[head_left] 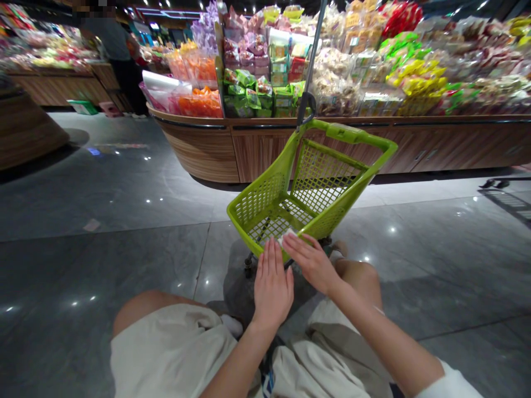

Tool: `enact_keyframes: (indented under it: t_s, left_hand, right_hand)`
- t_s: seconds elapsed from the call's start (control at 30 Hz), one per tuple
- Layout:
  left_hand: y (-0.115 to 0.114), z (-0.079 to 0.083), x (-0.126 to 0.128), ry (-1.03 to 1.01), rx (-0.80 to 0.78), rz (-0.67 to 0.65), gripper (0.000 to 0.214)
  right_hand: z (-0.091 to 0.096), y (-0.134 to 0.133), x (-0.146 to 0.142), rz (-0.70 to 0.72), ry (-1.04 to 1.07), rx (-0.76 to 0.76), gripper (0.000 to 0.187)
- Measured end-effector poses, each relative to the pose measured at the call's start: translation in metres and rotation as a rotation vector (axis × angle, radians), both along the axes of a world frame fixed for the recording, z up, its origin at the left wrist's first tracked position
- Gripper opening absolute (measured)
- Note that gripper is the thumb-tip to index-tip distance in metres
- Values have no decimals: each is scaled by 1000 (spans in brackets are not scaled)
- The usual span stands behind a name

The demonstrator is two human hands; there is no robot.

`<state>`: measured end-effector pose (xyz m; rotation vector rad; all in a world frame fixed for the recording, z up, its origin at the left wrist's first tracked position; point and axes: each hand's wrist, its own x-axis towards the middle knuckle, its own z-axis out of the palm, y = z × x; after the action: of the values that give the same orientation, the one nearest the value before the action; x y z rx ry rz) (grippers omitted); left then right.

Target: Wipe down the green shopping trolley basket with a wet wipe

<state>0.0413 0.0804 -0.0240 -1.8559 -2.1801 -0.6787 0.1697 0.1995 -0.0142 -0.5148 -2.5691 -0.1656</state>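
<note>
L hand (pixel 274 290) flat, fingers tog., at near rim of green cart (pixel 288 157). R hand (pixel 313 264) just beside, fingers over white wipe (pixel 287 236) on same rim; can't tell if pinching. Cart stands on grey flr (pixel 136 260), nr wood display counter (pixel 199 146) w/ bagged goods (pixel 265 61) behind; another person (pixel 110 41) far L in bkgd.

We're in a shop, a supermarket by the look of it: bagged goods (pixel 336 72) heap up to the front edge of a long wood-panelled counter (pixel 265 146), orange packs (pixel 201 103) at its rounded left corner, yellow bags (pixel 418 78) farther right! A green shopping cart (pixel 342 200) stands in front of that edge on glossy floor tiles (pixel 136 265), and another loaded counter (pixel 53 91) lies beyond.
</note>
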Motion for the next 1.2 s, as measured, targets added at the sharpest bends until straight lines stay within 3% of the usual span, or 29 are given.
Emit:
enact_keyframes:
  t_s: [0.1,0.17,0.23,0.3,0.33,0.47,0.57,0.63,0.7,0.77,0.83,0.93,1.03,1.1,1.2]
  left_hand:
    - [-1,0,-2,0,-5,-8,71]
    - [-1,1,-2,0,-12,-10,71]
    - [0,1,-1,2,-22,-8,70]
    - [0,1,0,2,-26,-1,69]
    - [0,1,1,1,-27,2,69]
    - [0,0,2,-3,-16,3,71]
    - [-1,0,2,-5,-10,-4,72]
    - [-1,0,1,-6,-10,-9,73]
    - [-1,0,2,-4,-11,-13,74]
    - [0,-1,2,1,-6,-13,75]
    - [0,-1,3,0,1,-7,76]
    - [0,-2,3,-8,13,-10,77]
    - [-1,-1,2,-7,2,-15,76]
    - [-2,-1,2,1,-7,-11,74]
    - [-1,-1,3,11,-12,-8,73]
  right_hand:
    - [3,6,4,116,-58,-1,64]
    - [5,30,17,8,10,-8,69]
    - [6,49,26,-189,119,-16,72]
    - [4,48,24,-331,183,-22,72]
    - [3,39,19,-335,175,-24,72]
    - [0,-6,-4,-17,16,-15,64]
    - [4,3,6,86,-37,-12,64]
    - [7,28,21,-56,28,-13,68]
    - [9,47,30,-288,142,-11,71]
    - [7,45,26,-430,209,-6,71]
    - [3,23,12,-364,165,-12,71]
    - [0,-14,-6,-103,49,-33,66]
    - [4,-8,1,49,-20,-45,65]
    - [8,15,14,-1,4,-45,70]
    - [8,35,23,-248,126,-35,73]
